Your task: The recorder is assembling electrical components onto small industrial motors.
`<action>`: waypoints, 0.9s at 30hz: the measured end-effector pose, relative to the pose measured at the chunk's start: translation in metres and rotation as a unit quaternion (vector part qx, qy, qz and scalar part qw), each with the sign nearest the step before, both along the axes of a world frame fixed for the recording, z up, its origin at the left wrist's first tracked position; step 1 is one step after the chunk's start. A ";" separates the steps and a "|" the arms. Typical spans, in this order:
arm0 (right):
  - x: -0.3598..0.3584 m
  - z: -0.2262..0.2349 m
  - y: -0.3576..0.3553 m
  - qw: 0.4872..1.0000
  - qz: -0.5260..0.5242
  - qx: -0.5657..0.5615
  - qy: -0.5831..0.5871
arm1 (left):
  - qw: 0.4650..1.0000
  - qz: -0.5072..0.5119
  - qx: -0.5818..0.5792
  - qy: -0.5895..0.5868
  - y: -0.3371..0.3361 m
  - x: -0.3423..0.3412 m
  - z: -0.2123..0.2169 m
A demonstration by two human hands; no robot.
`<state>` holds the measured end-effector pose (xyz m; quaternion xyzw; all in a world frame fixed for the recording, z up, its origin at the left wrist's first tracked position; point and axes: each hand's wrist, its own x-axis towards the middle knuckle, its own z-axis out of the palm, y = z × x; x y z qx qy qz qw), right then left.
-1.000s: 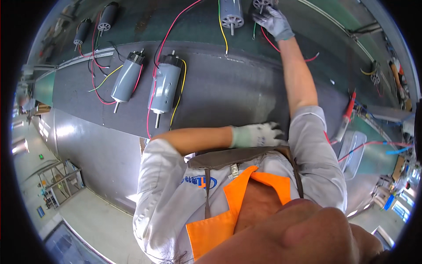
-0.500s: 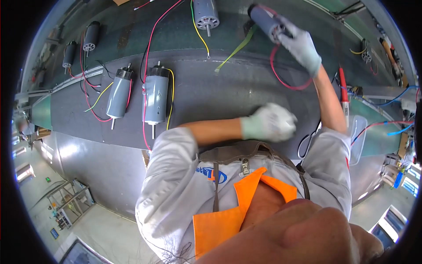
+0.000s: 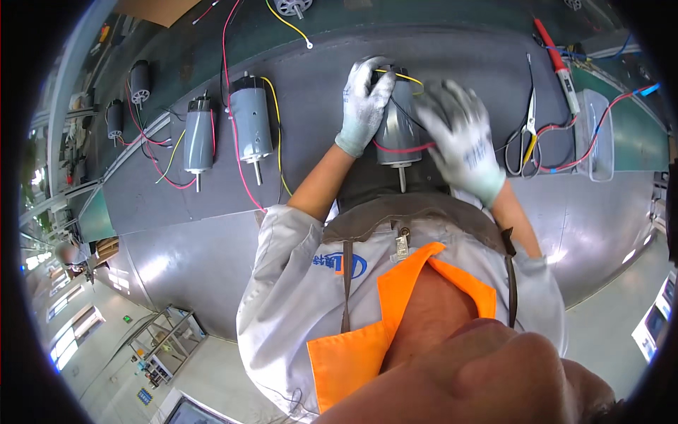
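Observation:
A grey electric motor (image 3: 399, 131) lies on the dark bench in front of me, its shaft pointing toward my body. My left hand (image 3: 366, 106), in a white glove, is closed on the motor's black end. A yellow wire (image 3: 405, 75) arcs from that end past my left fingers. Over the motor's right side is my gloved right hand (image 3: 466, 141), its fingers smeared by motion. A red wire (image 3: 406, 149) crosses the motor body and disappears at my right hand; a black wire runs there too.
Two grey motors (image 3: 251, 127) (image 3: 199, 138) with wires lie to the left, and smaller ones (image 3: 140, 83) farther left. At right are scissors (image 3: 528, 131), a red-handled tool (image 3: 554, 53) and a clear plastic tray (image 3: 600, 145). Cardboard (image 3: 159, 10) is at the far left.
The motor my right hand held at the far right is now on the bench before me. My left hand has moved up onto its end. The view has shifted.

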<state>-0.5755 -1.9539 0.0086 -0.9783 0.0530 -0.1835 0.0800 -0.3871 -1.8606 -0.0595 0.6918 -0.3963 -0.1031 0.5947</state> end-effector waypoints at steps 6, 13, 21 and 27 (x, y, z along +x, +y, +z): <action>0.050 -0.050 -0.038 0.911 -0.065 0.405 -0.027 | 0.996 -0.011 -0.068 0.049 0.017 -0.015 -0.003; -0.001 0.102 -0.065 0.946 0.060 0.242 0.207 | 0.999 -0.029 -0.026 -0.022 0.027 -0.007 0.002; 0.036 0.008 0.030 0.907 0.320 0.225 0.154 | 0.821 -0.288 0.306 0.387 0.020 0.004 0.059; 0.092 0.010 0.124 0.839 0.333 0.328 0.278 | 0.775 -0.234 0.587 -0.022 -0.031 0.023 0.052</action>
